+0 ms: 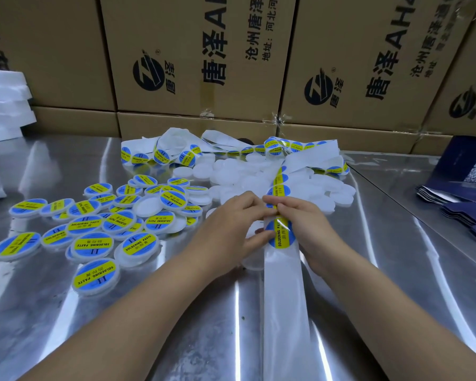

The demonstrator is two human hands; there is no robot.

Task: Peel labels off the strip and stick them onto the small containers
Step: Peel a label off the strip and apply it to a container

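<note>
At mid-worktop (149, 312), my right hand (305, 226) pinches the top edge of a label (281, 231). My left hand (231, 224), fingers curled, grips the strip (283, 292), which I judge keeps the backing taut for peeling. Labelled containers (94, 243) pile up to the left, clear of the work; bare containers (245, 174) lie just beyond, within reach.

Your left hand (231, 225) and right hand (307, 228) pinch the label strip (283, 298) at a blue-yellow label (282, 235). Labelled containers (94, 243) are piled left on the metal table (176, 331), with plain white containers (239, 174) behind your hands.
</note>
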